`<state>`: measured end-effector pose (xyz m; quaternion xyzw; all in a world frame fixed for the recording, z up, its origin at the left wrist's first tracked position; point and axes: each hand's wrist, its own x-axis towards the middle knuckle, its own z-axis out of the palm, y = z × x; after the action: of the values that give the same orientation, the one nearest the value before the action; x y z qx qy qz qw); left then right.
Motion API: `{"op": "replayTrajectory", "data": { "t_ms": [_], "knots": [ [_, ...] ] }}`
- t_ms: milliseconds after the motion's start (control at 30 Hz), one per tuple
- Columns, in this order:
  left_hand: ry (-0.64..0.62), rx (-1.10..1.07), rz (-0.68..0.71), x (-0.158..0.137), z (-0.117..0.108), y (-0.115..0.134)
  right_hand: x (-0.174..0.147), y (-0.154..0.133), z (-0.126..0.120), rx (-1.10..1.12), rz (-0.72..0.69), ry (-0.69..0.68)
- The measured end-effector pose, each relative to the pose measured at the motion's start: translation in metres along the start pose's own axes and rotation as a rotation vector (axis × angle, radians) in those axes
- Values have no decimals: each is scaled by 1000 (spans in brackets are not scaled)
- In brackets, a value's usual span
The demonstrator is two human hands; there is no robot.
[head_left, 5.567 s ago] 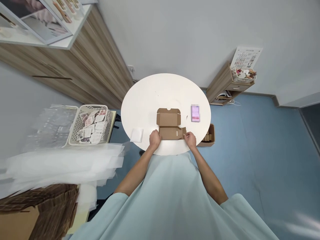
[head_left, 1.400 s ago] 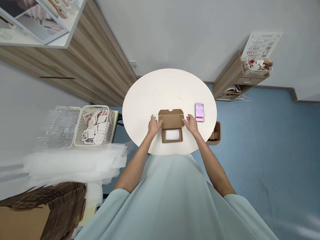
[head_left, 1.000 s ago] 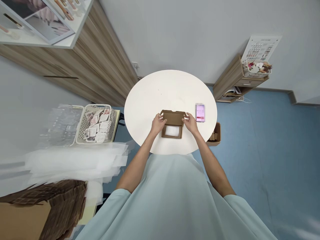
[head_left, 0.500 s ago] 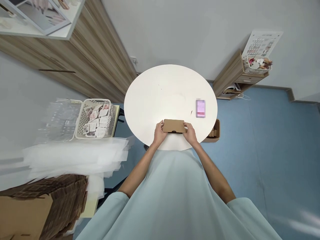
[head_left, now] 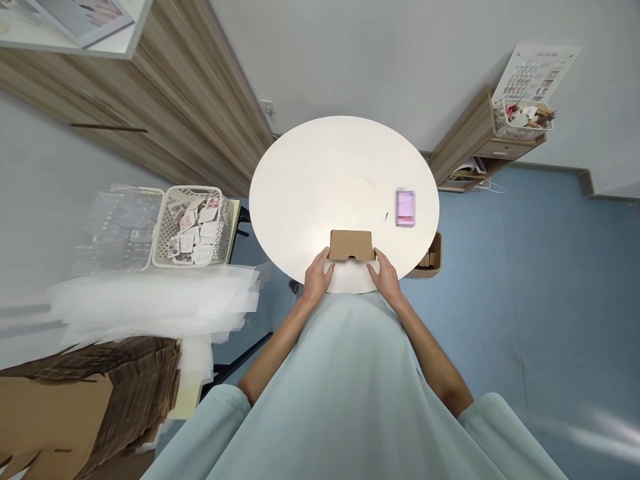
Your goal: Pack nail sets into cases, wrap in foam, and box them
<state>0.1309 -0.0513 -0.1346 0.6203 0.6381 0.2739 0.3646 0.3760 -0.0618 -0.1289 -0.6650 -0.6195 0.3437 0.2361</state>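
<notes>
A small brown cardboard box lies shut on the white oval table, close to its near edge. My left hand is beside the box's near left corner, thumb and fingers spread, with the fingertips at the corner. On the other side, my right hand is open in the same way at the near right corner. Whether the fingertips still touch the cardboard I cannot tell. Neither hand is wrapped round the box. To the right of it on the table lies a phone with a blurred pink screen.
Left of the table stand a white basket of printed cards, clear plastic packs, white sheets and stacked flat cardboard. An open carton of small boxes sits on the floor at right. A wooden cabinet stands by the wall.
Both hands have let go of the box's sides and drawn back slightly towards me, fingers spreading. The box's front flap now looks closed. The whole view has shifted slightly.
</notes>
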Motion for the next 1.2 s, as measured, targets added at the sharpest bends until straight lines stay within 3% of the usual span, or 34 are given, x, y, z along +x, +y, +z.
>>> {"op": "replayTrajectory", "data": {
  "t_ms": [167, 400, 733, 900, 1200],
  "knots": [
    [-33, 4, -27, -3, -2, 1, -4, -7, -1, -20, 37, -67],
    [-184, 141, -164, -7, 0, -2, -8, -10, 3, -79, 184, -209],
    [-88, -201, -254, -6, 18, -11, -9, 2, 15, 107, 206, -161],
    [-25, -153, -388, -3, 27, -18, -5, 9, 18, 160, 192, -110],
    [16, -33, -411, 7, 32, -19, 5, 31, 30, 79, 187, -74]
  ]
}}
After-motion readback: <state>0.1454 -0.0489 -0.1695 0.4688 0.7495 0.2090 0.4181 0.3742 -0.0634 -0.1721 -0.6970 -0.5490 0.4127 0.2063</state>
